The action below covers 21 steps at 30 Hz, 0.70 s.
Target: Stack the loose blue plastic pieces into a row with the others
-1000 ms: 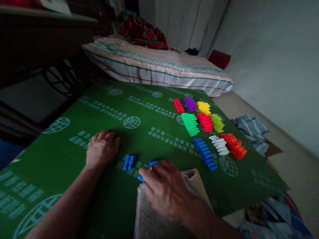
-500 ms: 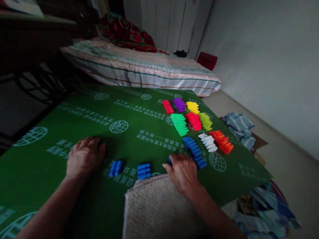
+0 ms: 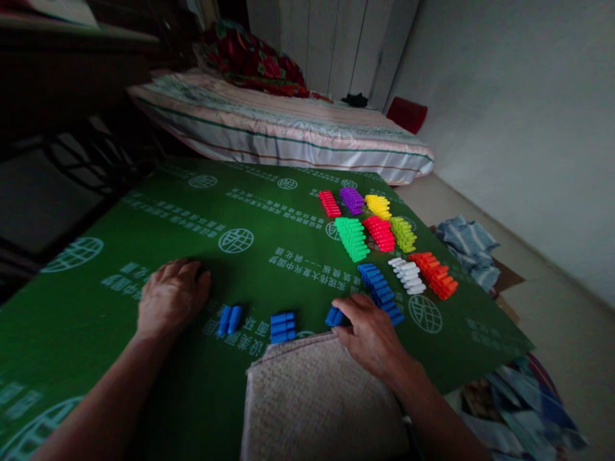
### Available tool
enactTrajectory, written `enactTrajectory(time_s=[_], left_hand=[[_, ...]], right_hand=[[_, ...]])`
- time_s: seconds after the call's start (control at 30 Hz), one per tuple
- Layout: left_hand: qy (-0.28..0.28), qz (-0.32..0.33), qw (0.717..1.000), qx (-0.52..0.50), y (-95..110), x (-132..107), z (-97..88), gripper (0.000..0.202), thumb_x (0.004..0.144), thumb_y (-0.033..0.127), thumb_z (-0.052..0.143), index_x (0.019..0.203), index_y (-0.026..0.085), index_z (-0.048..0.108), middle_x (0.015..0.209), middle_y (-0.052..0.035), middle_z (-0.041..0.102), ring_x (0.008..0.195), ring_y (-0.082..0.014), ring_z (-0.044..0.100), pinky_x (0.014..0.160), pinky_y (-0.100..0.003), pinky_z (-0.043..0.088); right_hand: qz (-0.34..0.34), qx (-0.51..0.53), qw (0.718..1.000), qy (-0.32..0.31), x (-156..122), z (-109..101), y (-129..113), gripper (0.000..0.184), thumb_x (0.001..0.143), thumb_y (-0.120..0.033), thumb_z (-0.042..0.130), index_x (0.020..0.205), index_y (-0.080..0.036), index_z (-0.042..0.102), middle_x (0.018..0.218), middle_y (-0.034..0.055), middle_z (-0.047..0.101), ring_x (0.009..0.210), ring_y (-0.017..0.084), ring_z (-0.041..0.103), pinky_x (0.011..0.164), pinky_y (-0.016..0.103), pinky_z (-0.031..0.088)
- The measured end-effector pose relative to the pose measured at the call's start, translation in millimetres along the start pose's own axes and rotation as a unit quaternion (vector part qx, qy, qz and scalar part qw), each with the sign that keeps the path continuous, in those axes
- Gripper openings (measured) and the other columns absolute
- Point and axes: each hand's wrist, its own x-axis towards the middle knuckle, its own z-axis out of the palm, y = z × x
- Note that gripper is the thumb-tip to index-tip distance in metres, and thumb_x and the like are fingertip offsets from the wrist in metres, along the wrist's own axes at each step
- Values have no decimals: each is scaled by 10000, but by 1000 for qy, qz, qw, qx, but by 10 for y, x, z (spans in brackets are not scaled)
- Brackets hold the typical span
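Observation:
My right hand [image 3: 368,330] has its thumb and index finger around a small group of blue plastic pegs [image 3: 334,315] on the green board [image 3: 182,211]. The hand's other fingers are partly hidden. Just beyond it, a longer row of blue pegs [image 3: 377,285] lies slanted. My left hand [image 3: 173,294] rests palm down on the board, fingers loosely bent, holding nothing visible. To its right lie two blue pegs [image 3: 229,320] side by side. Farther right, a short stack of blue pegs [image 3: 282,327] sits at the edge of a beige woven cloth [image 3: 317,397].
Grouped pegs stand on the board's right: green [image 3: 352,239], red [image 3: 379,232], purple [image 3: 352,200], yellow [image 3: 378,206], lime [image 3: 402,234], white [image 3: 407,276] and orange [image 3: 434,275]. Behind is a bed [image 3: 288,137]. Crumpled cloth [image 3: 468,246] lies beyond the right edge.
The view has shifted slightly, moving everything a little rightward in the picture. The blue pegs at my right hand show more clearly between thumb and index finger. My left hand stays resting on the board.

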Motion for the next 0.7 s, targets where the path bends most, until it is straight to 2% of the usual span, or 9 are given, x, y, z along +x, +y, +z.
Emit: enactTrajectory(time_s=[0.07, 0.13, 0.23, 0.4, 0.7], left_hand=[[6, 2, 1000, 2, -14, 12, 19, 714, 835, 483, 156, 1205, 32, 568, 1294, -217, 537, 1235, -361, 462, 1049, -472, 387], [15, 3, 1000, 5, -26, 22, 39, 712, 835, 489, 158, 1196, 39, 575, 1295, -215, 537, 1231, -362, 465, 1045, -476, 391], [25, 10, 1000, 7, -27, 21, 52, 694, 839, 479, 170, 1173, 33, 585, 1279, -224, 547, 1219, -366, 472, 1036, -482, 399], [17, 4, 1000, 3, 9, 0, 24, 676, 835, 462, 193, 1188, 27, 570, 1278, -229, 544, 1220, -373, 466, 1029, -492, 400], [11, 7, 1000, 6, -34, 14, 65, 648, 843, 452, 218, 1196, 35, 567, 1280, -216, 543, 1210, -364, 465, 1040, -489, 387]], right_hand=[[11, 15, 998, 63, -108, -72, 51, 356, 793, -199, 596, 1148, -200, 625, 1050, 72, 682, 1004, 214, 609, 871, 354, 501], [49, 15, 992, 115, -235, -169, 163, 372, 814, -257, 579, 1180, -195, 603, 1067, 80, 682, 995, 217, 620, 866, 362, 505], [123, -22, 980, 154, -400, -284, 409, 417, 815, -339, 576, 1205, -192, 578, 1068, 94, 682, 953, 231, 635, 838, 380, 513], [174, -61, 971, 155, -499, -280, 713, 484, 799, -388, 571, 1226, -159, 553, 1021, 111, 690, 888, 240, 646, 783, 377, 513], [193, -62, 970, 133, -449, -205, 720, 507, 800, -399, 556, 1246, -161, 538, 988, 97, 688, 867, 232, 645, 774, 373, 504]])
